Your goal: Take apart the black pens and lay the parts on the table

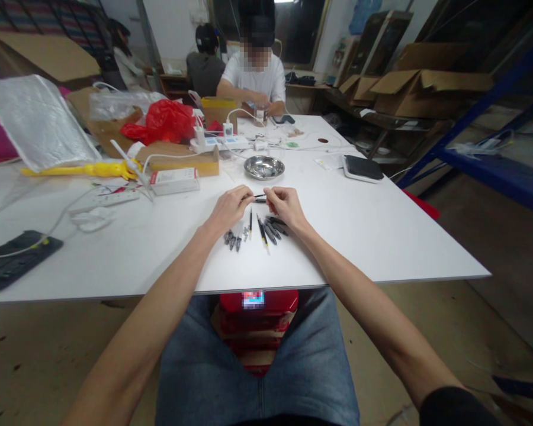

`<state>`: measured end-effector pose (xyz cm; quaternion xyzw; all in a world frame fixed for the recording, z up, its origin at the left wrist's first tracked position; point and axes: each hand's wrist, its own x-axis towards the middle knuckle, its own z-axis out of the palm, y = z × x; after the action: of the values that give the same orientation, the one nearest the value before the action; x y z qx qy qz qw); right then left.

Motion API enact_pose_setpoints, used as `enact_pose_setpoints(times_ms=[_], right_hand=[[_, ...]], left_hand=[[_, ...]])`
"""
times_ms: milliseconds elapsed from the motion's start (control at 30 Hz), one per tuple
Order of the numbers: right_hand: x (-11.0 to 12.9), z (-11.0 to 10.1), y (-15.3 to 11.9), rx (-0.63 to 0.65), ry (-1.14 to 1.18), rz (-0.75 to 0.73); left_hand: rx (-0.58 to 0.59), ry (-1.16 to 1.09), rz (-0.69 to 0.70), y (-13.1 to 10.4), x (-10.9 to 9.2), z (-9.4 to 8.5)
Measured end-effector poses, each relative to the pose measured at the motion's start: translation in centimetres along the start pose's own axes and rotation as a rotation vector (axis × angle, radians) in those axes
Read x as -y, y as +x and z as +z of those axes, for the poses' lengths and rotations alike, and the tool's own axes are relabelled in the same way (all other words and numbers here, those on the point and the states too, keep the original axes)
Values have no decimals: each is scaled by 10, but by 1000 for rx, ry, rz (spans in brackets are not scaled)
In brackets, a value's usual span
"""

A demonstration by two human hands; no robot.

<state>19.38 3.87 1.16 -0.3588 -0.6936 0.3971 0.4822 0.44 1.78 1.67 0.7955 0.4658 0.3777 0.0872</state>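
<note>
My left hand (232, 208) is closed with its fingertips pinched on a thin dark pen refill (259, 196). From the other side, the curled fingers of my right hand (285, 205) are closed at the refill's right end. Just below it a dark pen part (260, 201) shows between the hands; whether it is held or lying there I cannot tell. On the table under my hands lie black refills with yellow ends (262, 231), dark grey pen barrels (273, 229) by the right wrist, and several clear pen pieces with dark tips (233, 239) by the left.
Beyond my hands stands a round metal dish (264, 168). A white box (175, 180), a power strip (222, 142) and red plastic bags (164, 121) lie left. A black-topped device (363, 168) sits right. Across the white table (359, 236), a person (255, 77) works with both hands.
</note>
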Motion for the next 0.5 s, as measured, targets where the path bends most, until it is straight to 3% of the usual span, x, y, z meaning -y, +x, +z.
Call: enact_pose_setpoints(times_ms=[500], right_hand=[[-3, -2, -4, -25, -97, 7]], left_hand=[[32, 68, 54, 0, -2, 4]])
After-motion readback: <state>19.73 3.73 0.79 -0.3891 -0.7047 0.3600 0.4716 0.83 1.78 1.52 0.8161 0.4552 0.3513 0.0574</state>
